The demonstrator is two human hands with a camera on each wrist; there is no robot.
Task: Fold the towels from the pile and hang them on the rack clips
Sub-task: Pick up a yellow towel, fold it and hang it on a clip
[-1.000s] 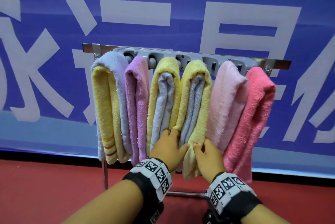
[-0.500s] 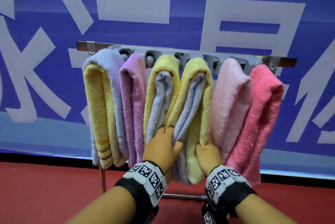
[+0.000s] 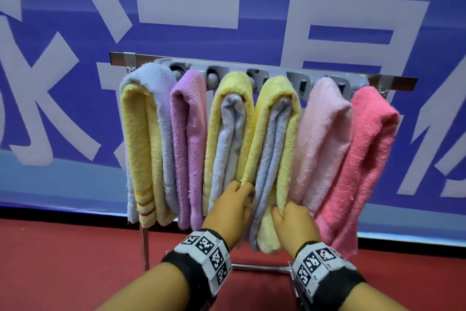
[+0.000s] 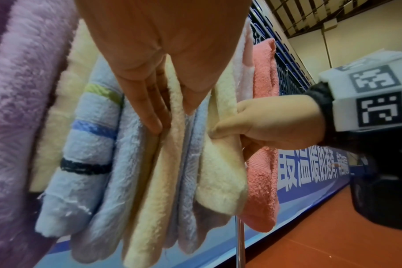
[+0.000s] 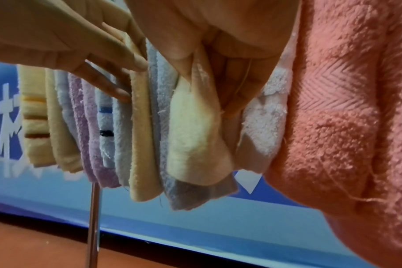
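1. Below the rack (image 3: pixel 393 80), at the lower end of the fourth hanging bundle, both hands are working on the yellow-and-grey towel (image 3: pixel 274 144), which is hanging from the clip bar between another yellow-and-grey bundle (image 3: pixel 230 134) and the pale pink towel (image 3: pixel 322 139).
2. The left hand (image 3: pixel 230 210) is lying against the bundle's left yellow layer, fingers straight and close together, thumb on the other side of that layer; it is pressing rather than clamping.
3. The right hand (image 3: pixel 293 225) is pinching the right yellow layer, thumb in front and curled fingers behind, as the left wrist view is showing.
4. I am judging the step as straightening and evening this towel on its clip. To do it well, the hands should be pulling gently downward and evenly, keeping the grey inner layers tucked inside the yellow, and not tugging hard enough to drag the fold out of the clip.
5. The neighbours are hanging very close, so the hands should be sliding between bundles without pushing them sideways.
6. Counting the bundles on the rack, six are hanging: one lavender-and-yellow (image 3: pixel 146 139), one purple (image 3: pixel 190 139), two yellow-and-grey, one pale pink, one deep pink (image 3: pixel 365 159).
7. Two hands are showing, each wrist wearing one marker band. No pile is showing in any view.
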